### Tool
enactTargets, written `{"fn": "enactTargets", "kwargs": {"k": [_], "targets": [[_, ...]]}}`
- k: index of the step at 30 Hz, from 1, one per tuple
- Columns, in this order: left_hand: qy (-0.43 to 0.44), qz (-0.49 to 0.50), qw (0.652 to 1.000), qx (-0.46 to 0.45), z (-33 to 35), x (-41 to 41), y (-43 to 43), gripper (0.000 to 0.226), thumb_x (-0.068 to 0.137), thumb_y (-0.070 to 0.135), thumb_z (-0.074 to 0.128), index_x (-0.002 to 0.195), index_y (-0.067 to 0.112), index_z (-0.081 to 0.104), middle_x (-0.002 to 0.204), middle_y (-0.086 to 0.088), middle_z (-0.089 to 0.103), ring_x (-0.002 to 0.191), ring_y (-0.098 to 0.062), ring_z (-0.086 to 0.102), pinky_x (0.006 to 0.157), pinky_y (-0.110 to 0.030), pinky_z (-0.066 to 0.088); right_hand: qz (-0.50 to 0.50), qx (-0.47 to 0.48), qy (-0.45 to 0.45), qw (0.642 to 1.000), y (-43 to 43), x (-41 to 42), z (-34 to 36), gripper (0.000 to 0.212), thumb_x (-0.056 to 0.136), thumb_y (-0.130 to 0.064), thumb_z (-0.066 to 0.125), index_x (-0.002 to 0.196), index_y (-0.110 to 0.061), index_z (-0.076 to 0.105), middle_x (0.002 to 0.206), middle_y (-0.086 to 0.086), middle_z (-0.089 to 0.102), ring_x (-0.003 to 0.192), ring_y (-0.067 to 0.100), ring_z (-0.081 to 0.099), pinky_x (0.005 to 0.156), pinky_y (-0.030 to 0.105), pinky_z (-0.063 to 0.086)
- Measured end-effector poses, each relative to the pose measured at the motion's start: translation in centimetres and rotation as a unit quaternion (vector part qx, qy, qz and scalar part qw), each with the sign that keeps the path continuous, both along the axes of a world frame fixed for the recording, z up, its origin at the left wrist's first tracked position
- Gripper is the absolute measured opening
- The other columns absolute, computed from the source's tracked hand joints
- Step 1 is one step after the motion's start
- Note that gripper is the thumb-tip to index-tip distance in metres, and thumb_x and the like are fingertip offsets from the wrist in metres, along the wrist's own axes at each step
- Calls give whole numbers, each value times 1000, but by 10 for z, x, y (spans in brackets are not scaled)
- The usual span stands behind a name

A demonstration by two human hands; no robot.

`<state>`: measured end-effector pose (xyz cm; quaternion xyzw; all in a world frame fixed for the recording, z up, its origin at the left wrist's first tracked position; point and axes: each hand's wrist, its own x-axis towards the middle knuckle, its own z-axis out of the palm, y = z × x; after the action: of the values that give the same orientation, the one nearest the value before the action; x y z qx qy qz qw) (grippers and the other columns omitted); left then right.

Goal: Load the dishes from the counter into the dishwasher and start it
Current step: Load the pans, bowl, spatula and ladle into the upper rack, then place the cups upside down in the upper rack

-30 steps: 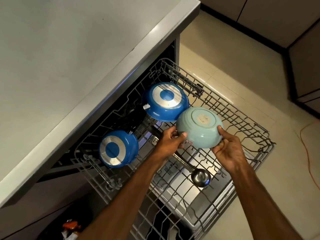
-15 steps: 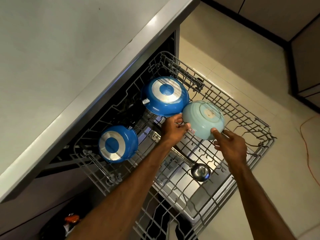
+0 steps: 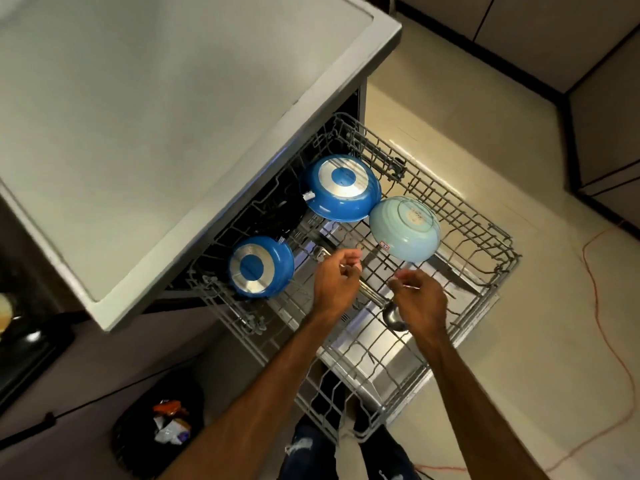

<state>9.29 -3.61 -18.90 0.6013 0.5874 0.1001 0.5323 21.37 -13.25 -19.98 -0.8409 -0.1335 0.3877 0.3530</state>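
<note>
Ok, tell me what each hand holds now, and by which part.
Nothing. The left hand and right hand are loosely curled and empty, clear of the light blue bowl.

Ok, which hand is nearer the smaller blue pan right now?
Left. The left hand hovers just beside the smaller blue pan, not touching; the right hand is farther off, near the pale bowl.

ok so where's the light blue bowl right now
Head view: the light blue bowl sits bottom-up in the pulled-out dishwasher rack, right of centre, beside the larger blue pan and just beyond the left hand and right hand, neither touching it.
</note>
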Motion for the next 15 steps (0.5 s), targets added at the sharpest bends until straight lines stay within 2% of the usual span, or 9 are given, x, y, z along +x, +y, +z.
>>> {"fn": "enactTargets", "kwargs": {"k": [2, 6, 10, 13, 15], "targets": [[10, -10, 1000, 1, 22, -11, -14, 27, 96, 12, 60, 121, 19, 68, 115, 5, 70, 99, 0, 63, 71, -6, 48, 52, 0, 4, 999, -4, -13, 17, 12, 88, -18, 74, 99, -17, 72, 95, -5, 73, 88, 9, 67, 84, 29, 52], [15, -27, 999, 17, 95, -47, -44, 20, 98, 16, 60, 115, 20, 70, 108, 9, 71, 90, 8, 61, 71, -4, 47, 162, -7, -7, 987, -7, -46, 85, 8, 88, -19, 74, 96, -17, 73, 92, -6, 74, 89, 13, 69, 78, 25, 50], [2, -6, 998, 57, 168, -88, -59, 22, 95, 13, 58, 106, 26, 72, 103, 15, 72, 94, 3, 66, 85, -14, 53, 215, -2, 0, 977, 3, -87, 158, 6, 92, -20, 69, 93, -15, 73, 84, -4, 69, 81, 14, 65, 59, 13, 36], [-2, 15, 994, 104, 213, -127, -59, 33, 90, 0, 57, 104, 25, 72, 105, 14, 72, 99, 2, 66, 89, -13, 51, 236, 21, -17, 971, 11, -126, 202, 9, 91, -21, 67, 89, -16, 74, 76, -3, 68, 76, 17, 66, 57, 16, 38], [12, -1, 990, 143, 236, -154, -54, 33, 89, 2, 57, 108, 25, 72, 110, 13, 70, 104, 2, 64, 94, -12, 48, 251, 38, -10, 967, 19, -151, 225, 9, 91, -22, 66, 87, -21, 74, 75, -4, 70, 75, 16, 68, 59, 21, 44]]}}
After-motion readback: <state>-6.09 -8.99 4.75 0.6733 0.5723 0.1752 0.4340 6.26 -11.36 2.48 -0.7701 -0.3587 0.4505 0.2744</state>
